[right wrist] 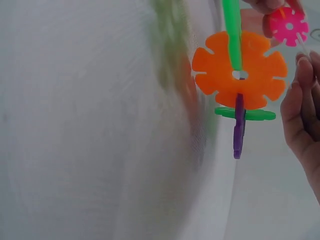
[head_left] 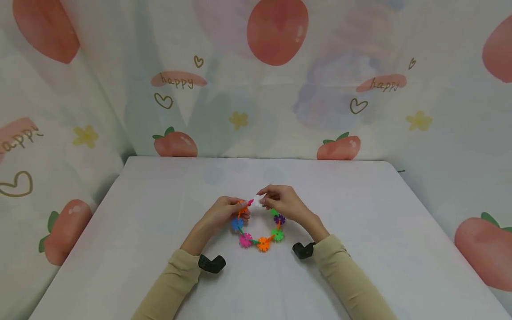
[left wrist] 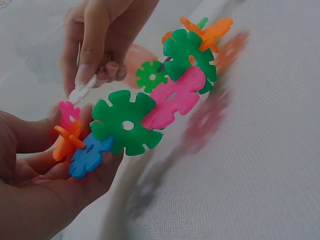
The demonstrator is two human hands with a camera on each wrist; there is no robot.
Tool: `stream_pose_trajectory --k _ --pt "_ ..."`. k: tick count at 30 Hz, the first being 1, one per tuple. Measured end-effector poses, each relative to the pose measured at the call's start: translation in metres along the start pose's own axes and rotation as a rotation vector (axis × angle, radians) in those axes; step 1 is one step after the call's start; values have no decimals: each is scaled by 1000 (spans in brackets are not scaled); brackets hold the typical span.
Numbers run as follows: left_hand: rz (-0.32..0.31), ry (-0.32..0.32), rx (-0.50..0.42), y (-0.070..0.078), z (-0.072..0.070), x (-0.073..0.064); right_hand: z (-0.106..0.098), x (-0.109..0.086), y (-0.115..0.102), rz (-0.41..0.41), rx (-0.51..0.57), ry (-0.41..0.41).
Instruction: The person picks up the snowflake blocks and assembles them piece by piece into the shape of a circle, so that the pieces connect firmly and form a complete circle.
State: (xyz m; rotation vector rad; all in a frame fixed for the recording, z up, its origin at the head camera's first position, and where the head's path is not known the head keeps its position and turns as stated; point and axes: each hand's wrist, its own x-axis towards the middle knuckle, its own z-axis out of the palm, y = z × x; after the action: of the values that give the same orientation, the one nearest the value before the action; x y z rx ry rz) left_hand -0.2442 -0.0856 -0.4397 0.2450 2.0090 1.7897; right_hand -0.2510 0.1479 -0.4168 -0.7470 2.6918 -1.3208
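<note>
While both hands hover above the white surface [head_left: 360, 249], left hand [head_left: 221, 214] pinches one end of the snowflake-disc chain [head_left: 262, 235], right hand [head_left: 282, 203] pinches a white disc [left wrist: 80, 92] at the other end.

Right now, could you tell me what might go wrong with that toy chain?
The chain of plastic discs hangs in a loop held only at its ends by the left hand and right hand; a slotted joint could pop apart. The white disc, pinched by fingertips alone, may slip.
</note>
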Motion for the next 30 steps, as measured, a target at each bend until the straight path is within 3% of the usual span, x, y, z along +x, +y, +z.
stream_pose_trajectory --k 9,23,30 --pt "10 2 21 -1 0 0 3 0 4 16 10 20" --pt "-7 19 28 1 1 3 4 7 3 72 106 -49" --pt "-12 18 35 -1 0 4 -3 4 2 61 15 -30"
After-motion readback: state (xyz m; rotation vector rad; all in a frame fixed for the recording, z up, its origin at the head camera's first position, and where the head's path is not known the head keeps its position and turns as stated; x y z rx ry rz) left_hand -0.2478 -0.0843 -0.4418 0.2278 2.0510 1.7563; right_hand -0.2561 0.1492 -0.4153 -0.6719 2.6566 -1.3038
